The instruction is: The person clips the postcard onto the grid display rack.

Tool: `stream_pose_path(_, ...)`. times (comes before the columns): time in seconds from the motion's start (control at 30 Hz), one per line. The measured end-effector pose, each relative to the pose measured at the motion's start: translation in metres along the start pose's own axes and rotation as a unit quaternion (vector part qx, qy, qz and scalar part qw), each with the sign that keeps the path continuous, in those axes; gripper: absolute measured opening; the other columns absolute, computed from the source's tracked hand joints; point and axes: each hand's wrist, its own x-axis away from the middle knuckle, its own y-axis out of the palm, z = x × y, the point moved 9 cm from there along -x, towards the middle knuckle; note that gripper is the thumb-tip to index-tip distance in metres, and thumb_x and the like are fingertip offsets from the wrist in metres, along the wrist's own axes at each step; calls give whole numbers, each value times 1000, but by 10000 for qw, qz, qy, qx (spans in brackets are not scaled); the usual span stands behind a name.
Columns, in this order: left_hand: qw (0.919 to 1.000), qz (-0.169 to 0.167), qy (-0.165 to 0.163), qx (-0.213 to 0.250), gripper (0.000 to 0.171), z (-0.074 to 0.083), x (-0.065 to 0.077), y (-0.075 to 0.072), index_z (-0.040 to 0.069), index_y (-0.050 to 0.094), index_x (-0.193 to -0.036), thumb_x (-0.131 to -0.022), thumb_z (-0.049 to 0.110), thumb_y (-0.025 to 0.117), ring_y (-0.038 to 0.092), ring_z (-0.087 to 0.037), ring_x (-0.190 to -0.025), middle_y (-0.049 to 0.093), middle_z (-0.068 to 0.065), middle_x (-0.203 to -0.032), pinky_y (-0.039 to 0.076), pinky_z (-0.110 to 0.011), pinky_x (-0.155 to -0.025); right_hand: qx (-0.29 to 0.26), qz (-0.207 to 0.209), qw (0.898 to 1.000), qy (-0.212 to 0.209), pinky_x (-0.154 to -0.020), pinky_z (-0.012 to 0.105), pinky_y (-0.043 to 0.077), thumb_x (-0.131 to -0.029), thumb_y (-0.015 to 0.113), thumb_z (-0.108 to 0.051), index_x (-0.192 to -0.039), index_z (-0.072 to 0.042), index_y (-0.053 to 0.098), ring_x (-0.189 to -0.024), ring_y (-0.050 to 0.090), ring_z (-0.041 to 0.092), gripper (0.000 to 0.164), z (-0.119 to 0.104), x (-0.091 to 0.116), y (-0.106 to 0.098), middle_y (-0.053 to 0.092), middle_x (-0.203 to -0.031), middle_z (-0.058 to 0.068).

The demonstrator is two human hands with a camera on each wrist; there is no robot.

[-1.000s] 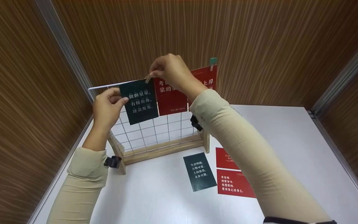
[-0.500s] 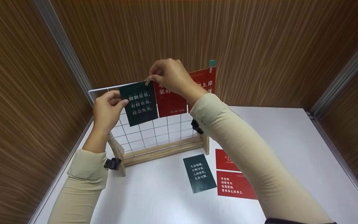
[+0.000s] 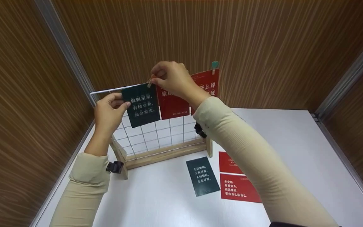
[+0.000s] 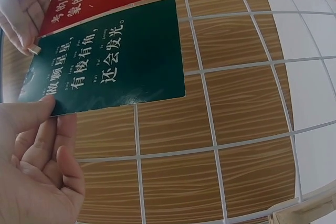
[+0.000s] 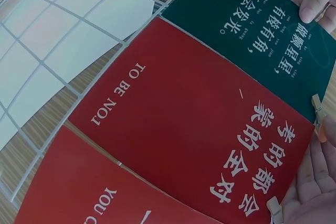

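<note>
A dark green card (image 3: 144, 108) with white lettering hangs against the top of a wire grid rack (image 3: 169, 131). My left hand (image 3: 106, 110) pinches its left edge between thumb and fingers. At its upper right corner my right hand (image 3: 176, 78) pinches a small wooden clothespin (image 5: 316, 109) that sits on the card's top edge; an orange tip shows by the fingertips. A red card (image 5: 184, 108) hangs just right of the green one, partly behind my right hand in the head view, with a wooden clothespin (image 5: 274, 209) on its top edge.
Another red card (image 3: 212, 82) hangs at the rack's right end under a teal-topped clothespin (image 3: 215, 65). The rack's wooden base (image 3: 165, 154) stands on a white table (image 3: 156, 195). A green card (image 3: 203, 176) and two red cards, one lower (image 3: 239, 188), lie in front; my right sleeve partly covers the reds.
Both hands keep their hold. My right hand has come down slightly at the clothespin, and its orange tip now shows. The whole head view has shifted a little.
</note>
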Motion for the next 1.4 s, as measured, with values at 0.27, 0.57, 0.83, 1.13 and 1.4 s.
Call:
stream_pose_path(0.27,9999,92,46,67,25,-1,1,-1,0,65,-111,-88,7,68,63,-20,-91,69,-13,-101,49,-31,-81,-228,70,9997,-35,-90,19,44,-89,68,-20,-125,-11,58,-101,61,5,38,0,2,-1,65,-114,-2)
stream_pose_path(0.57,9981,289,286,464,30,3,3,-5,1,64,-113,-85,9,72,63,-16,-94,69,-10,-104,49,-28,-85,-224,266,9985,-412,-97,24,40,-87,69,-34,-139,-19,46,-118,52,6,58,-2,5,-6,56,-133,-1)
stream_pose_path(0.83,9919,633,669,872,37,12,6,-14,1,64,-114,-82,15,76,63,-13,-93,69,-6,-104,47,-29,-90,-572,371,9938,-881,-101,27,37,-88,67,-39,-145,-19,39,-125,45,5,67,-5,8,-12,47,-142,2)
stream_pose_path(1.13,9858,708,1014,1134,50,19,10,-19,2,60,-120,-76,14,82,62,-13,-93,67,-7,-105,47,-28,-74,-917,574,9840,-1413,-102,30,37,-89,67,-35,-146,-16,37,-127,43,7,67,-8,14,-21,43,-145,0)
stream_pose_path(1.4,9842,862,1081,1107,52,22,17,-26,2,58,-122,-77,14,81,61,-14,-99,65,-6,-112,43,-31,-78,-1021,785,9719,-1969,-102,27,36,-89,69,-26,-145,-10,39,-127,44,8,65,-13,22,-30,44,-144,1)
